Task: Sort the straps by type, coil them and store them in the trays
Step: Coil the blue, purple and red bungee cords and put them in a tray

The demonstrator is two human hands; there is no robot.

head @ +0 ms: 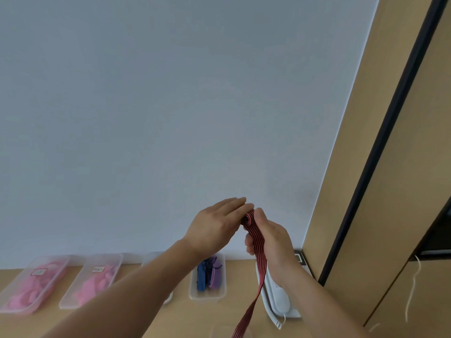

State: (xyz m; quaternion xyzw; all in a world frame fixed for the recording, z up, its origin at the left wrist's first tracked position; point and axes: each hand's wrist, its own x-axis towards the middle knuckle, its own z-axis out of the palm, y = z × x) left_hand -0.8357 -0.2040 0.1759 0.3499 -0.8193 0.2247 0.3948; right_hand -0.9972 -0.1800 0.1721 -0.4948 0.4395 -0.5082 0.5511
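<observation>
A red strap with dark stripes (259,252) is held up in front of the wall, its top end rolled into a small coil. My right hand (271,237) grips the strap just below the coil, thumb up beside it. My left hand (217,223) has straight fingers laid against the coil's far side. The strap's loose tail hangs down past the table's front edge. Below my hands stands a clear tray (220,295) holding blue-striped and purple coiled straps (208,275).
Two clear trays with pink straps and labels (31,289) (90,281) stand at the left on the wooden table (180,315). Another tray (152,258) is mostly hidden by my left forearm. A white desk phone (280,296) lies at the right, near a wooden cabinet (390,215).
</observation>
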